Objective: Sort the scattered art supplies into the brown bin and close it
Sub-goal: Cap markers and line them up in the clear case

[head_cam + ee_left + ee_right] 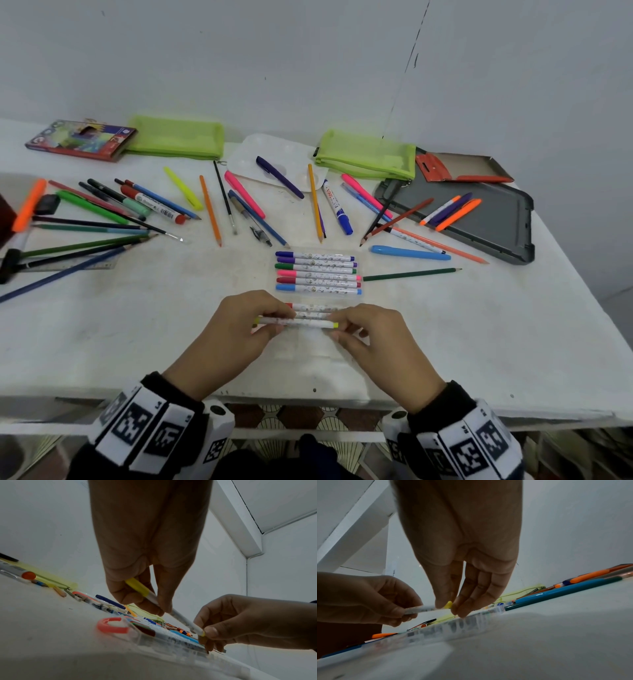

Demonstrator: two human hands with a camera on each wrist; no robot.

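Both hands hold one white marker with yellow ends (pixel 298 321) level, just above the table's near side. My left hand (pixel 281 317) pinches its capped end (pixel 137 586). My right hand (pixel 337 325) pinches the other tip (pixel 448 604). Below and beyond it lies a clear plastic marker case (pixel 318 249) holding several coloured markers (pixel 318 274) side by side. In the left wrist view the case wall (pixel 137 632) is close under the marker (pixel 180 618). A dark brown container (pixel 5 216) shows only as a sliver at the far left edge.
Loose pens, pencils and brushes (pixel 102 212) fan across the table. Two green mesh pouches (pixel 178 137), a pencil box (pixel 82 138) and a white palette (pixel 274 161) line the back. At the right sit a grey tray (pixel 496 233), a blue pen (pixel 411 253) and a green pencil (pixel 411 274).
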